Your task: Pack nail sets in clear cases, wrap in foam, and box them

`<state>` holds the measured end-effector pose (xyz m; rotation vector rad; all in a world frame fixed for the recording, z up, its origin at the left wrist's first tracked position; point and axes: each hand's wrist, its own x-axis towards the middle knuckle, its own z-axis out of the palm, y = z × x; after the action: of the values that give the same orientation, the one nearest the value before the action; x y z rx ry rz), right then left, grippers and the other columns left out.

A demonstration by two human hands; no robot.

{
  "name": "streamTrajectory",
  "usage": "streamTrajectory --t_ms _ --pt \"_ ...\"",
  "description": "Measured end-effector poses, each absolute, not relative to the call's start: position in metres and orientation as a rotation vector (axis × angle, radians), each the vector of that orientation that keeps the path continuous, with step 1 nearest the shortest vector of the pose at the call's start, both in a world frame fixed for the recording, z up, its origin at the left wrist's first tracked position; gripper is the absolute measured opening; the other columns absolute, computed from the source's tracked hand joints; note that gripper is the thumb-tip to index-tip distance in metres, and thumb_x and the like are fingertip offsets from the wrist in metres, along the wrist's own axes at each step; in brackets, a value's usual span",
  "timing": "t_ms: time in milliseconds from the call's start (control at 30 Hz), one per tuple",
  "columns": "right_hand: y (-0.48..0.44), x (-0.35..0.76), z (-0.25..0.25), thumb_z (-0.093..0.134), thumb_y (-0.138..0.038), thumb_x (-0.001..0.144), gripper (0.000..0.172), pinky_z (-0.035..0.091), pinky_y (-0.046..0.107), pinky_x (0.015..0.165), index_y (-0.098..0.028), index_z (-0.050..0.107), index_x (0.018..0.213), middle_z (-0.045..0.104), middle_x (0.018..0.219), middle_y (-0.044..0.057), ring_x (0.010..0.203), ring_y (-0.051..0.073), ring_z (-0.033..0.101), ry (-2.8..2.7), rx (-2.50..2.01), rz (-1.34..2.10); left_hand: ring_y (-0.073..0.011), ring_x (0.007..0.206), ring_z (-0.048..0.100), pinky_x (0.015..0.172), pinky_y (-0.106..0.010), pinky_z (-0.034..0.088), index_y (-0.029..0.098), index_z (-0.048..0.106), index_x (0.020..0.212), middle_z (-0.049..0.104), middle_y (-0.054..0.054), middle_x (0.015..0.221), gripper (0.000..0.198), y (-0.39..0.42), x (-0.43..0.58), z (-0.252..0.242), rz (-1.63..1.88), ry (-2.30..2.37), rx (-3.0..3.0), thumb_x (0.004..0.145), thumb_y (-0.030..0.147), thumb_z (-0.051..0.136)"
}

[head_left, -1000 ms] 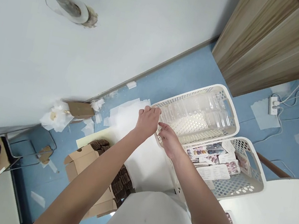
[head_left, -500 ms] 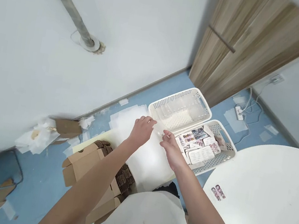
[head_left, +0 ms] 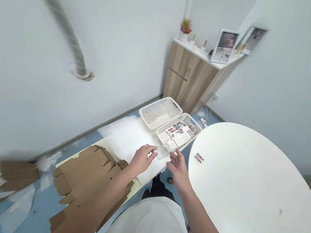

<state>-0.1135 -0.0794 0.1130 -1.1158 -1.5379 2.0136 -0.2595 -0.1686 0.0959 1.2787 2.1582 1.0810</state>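
Showing between hands [head_left: 142,159], clear container [head_left: 162,152] near white basket [head_left: 185,118] of printed cards [head_left: 182,138]

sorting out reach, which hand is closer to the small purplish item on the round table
Right. The right hand is left of the small purplish item in view, near the edge of the round table; the left hand is farther left, past the clear plastic piece.

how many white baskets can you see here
2. One basket stands nearer the wall; the other basket, holding printed cards, is beside it, nearer the round white table. Others could be hidden beneath the table.
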Motion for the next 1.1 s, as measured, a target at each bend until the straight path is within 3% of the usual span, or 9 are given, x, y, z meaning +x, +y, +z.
streamTrajectory --t_ms 133,367,533,633,800,1100 --pt "-0.081 -0.061 0.126 0.061 -0.032 0.066 0.058 0.033 0.041 0.095 -0.027 0.04 0.121 0.043 0.128 0.007 0.121 0.023 0.037 -1.471 -1.238 1.753 -0.0164 0.073 0.055 0.071 -0.028 0.043 0.019 0.063 0.095 0.064 -0.003 0.083 0.028 -0.15 -0.227 0.094 1.222 1.825 1.157 0.079 0.037 0.047" --pt "-0.09 0.006 0.133 0.063 -0.036 0.065 0.053 0.041 0.037 0.086 -0.028 0.046 0.114 0.043 0.127 0.007 0.112 0.022 0.045 -1.27 -1.362 1.619 -0.0187 0.086 0.058 0.077 -0.029 0.044 0.019 0.062 0.102 0.066 -0.005 0.095 0.035 -0.125 -0.174 0.106 1.118 1.386 1.083 0.077 0.039 0.05" --pt "-0.096 0.041 0.128 0.063 -0.034 0.066 0.051 0.043 0.035 0.082 -0.023 0.046 0.112 0.05 0.118 0.009 0.096 0.018 0.055 -1.093 -1.333 1.638 -0.0192 0.083 0.057 0.073 -0.03 0.043 0.017 0.061 0.105 0.065 -0.005 0.094 0.038 -0.104 -0.135 0.106 0.925 1.269 1.172 0.078 0.04 0.049" --pt "-0.097 0.066 0.125 0.064 -0.034 0.065 0.045 0.042 0.034 0.082 -0.023 0.049 0.106 0.056 0.11 0.008 0.094 0.018 0.055 -1.016 -1.335 1.603 -0.0174 0.072 0.055 0.067 -0.029 0.043 0.016 0.06 0.107 0.064 -0.004 0.08 0.04 -0.088 -0.108 0.102 0.834 1.236 1.229 0.078 0.041 0.048" --pt "-0.088 0.114 0.121 0.064 -0.037 0.065 0.037 0.041 0.034 0.081 -0.022 0.052 0.097 0.06 0.099 0.006 0.088 0.017 0.057 -0.974 -1.374 1.538 -0.0141 0.068 0.053 0.063 -0.026 0.042 0.016 0.057 0.107 0.06 -0.003 0.078 0.04 -0.064 -0.061 0.098 0.834 1.245 1.218 0.075 0.04 0.052" --pt "-0.046 0.17 0.117 0.065 -0.038 0.063 0.057 0.043 0.031 0.071 -0.026 0.045 0.114 0.053 0.104 0.004 0.076 0.013 0.057 -1.025 -1.403 1.56 -0.0128 0.067 0.05 0.062 -0.024 0.041 0.015 0.06 0.089 0.057 -0.002 0.072 0.033 -0.039 -0.006 0.106 0.822 1.252 1.2 0.071 0.042 0.057"
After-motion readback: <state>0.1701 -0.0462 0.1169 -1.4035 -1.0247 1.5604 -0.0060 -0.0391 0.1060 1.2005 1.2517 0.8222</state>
